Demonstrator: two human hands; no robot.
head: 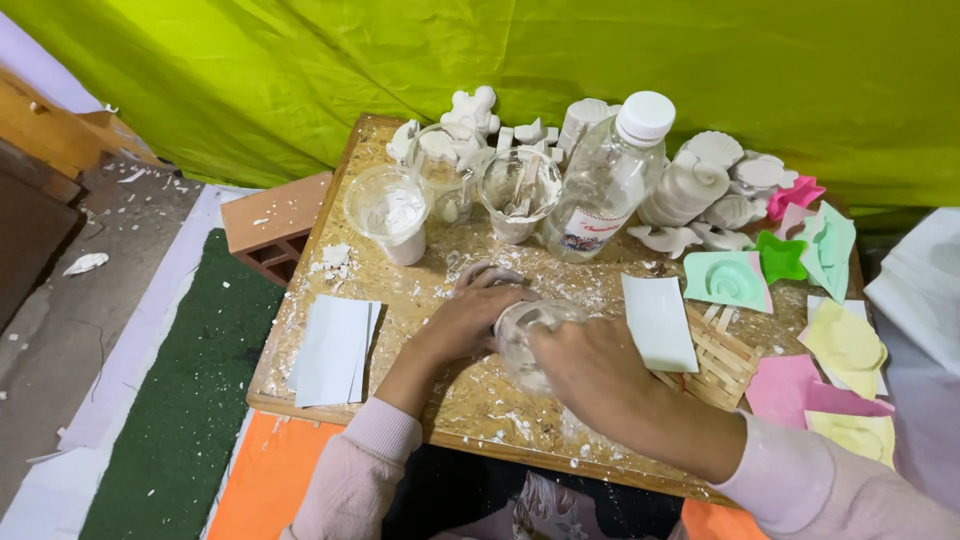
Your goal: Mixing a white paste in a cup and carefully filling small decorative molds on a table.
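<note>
Green tarp backdrop, chipboard table (400,330) dusted white, left hand (468,318) and right hand (590,368) both gripping clear plastic cup (524,335), water bottle (607,180) beyond hands, white card (658,322) just right of them

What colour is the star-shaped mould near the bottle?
Bright green star-shaped mould, head view.

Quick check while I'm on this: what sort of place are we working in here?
Likely a makeshift plaster-casting craft spot at floor level: white cast figures and coloured shell moulds crowd a low dust-strewn board, with green cloth hung behind.
</note>
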